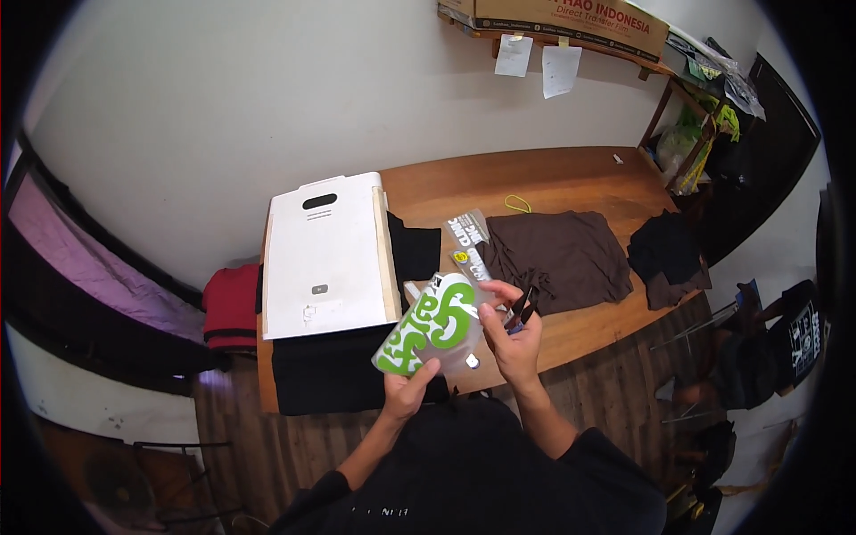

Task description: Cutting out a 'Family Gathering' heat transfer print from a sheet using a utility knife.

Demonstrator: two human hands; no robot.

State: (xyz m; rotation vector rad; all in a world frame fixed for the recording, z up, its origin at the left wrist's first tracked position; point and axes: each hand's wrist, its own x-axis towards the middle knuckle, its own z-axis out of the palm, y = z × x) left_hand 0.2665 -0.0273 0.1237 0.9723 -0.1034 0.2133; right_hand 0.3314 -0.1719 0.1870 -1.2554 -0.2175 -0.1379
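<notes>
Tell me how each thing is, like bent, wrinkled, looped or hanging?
Film: bent, in left grip and right grip.
Dark tool: at right grip, partly hidden.
White panel: over black cloth, partly covering it.
Brown cloth: spread, wrinkled.
Dark bundle: crumpled.
Yellow string: looped.
Papers: hanging.
Box: can't tell if shut.

pale wall (pixel 223 98) | plank floor (pixel 597 388) | brown wooden table (pixel 428 183) | shelf, upper right (pixel 656 112) | pink cloth, left (pixel 85 241)

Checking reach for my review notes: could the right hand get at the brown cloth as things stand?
Probably yes: the brown cloth lies largely uncovered on the table just past the right hand, though that hand seems occupied with a dark tool.
</notes>
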